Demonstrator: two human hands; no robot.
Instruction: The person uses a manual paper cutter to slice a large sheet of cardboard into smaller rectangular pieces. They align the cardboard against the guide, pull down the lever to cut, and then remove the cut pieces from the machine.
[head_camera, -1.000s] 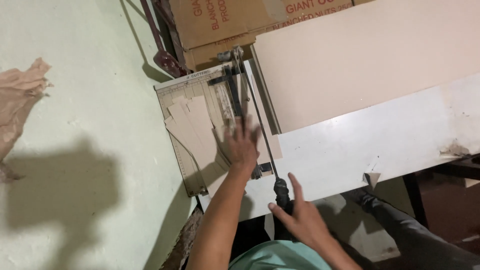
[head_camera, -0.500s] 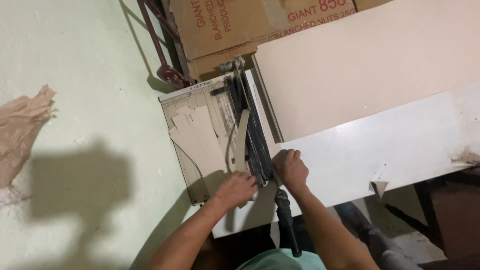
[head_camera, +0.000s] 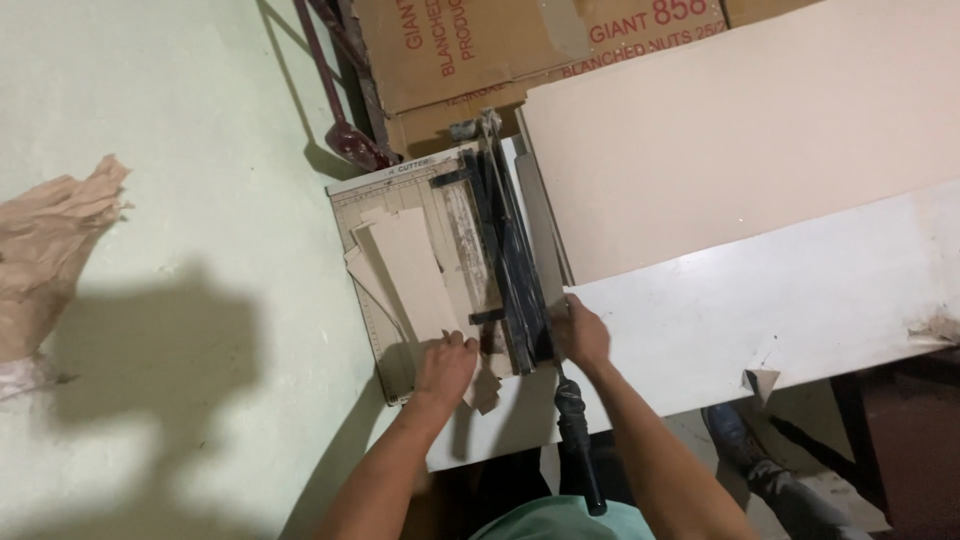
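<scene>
A paper cutter (head_camera: 400, 190) lies on the white table (head_camera: 760, 300), its black blade arm (head_camera: 510, 270) lowered and its black handle (head_camera: 578, 440) sticking out over the near edge. Several cut cardboard strips (head_camera: 415, 265) lie stacked on the cutter's bed. My left hand (head_camera: 447, 365) grips the near ends of these strips, with a small offcut (head_camera: 485, 390) just below it. My right hand (head_camera: 580, 335) is curled against the blade arm's near end, at the corner of a large beige sheet (head_camera: 740, 140). What its fingers hold is hidden.
Brown printed cartons (head_camera: 470, 50) stand behind the cutter. A pale green wall surface (head_camera: 180, 200) fills the left, with crumpled brown paper (head_camera: 50, 250) on it. A dark red metal tool (head_camera: 345, 130) leans at the back. A shoe and dark trouser leg (head_camera: 760, 460) show under the table.
The blade arm came down from raised, and my right hand left the handle for the arm's near end. A curled strip by the blade now lies flat. My left hand slid toward the strips' near ends.
</scene>
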